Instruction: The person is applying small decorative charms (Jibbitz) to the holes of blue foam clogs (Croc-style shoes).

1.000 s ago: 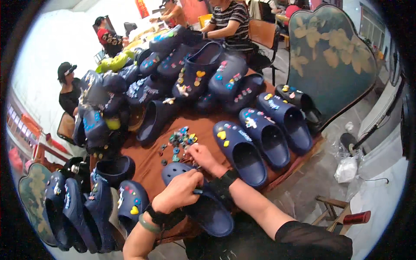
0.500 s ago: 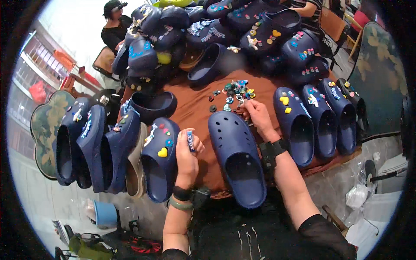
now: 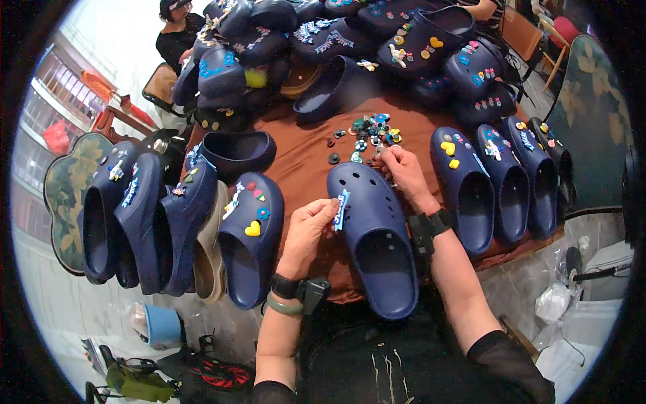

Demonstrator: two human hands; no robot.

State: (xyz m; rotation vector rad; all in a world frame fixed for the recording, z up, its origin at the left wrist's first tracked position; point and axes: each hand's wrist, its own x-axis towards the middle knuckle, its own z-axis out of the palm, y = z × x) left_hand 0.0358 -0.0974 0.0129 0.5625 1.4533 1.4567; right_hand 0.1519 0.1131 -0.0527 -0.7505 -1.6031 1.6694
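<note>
Blue-and-white charm (image 3: pixel 342 210), pinched by the left hand (image 3: pixel 311 225) — best kept square to the clog (image 3: pixel 367 215) (left side) when pressing. Right hand (image 3: pixel 402 172) curls, far right; its hold is unclear.

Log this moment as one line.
left hand: pinches blue-and-white charm | charm: at undecorated navy clog's upper, contact unclear | right hand: beside loose charms, grip contents unclear

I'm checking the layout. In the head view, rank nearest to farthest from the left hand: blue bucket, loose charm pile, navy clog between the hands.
From the left hand:
1. Navy clog between the hands, just right.
2. Loose charm pile, ahead, to the right.
3. Blue bucket, lower left of the view.
</note>
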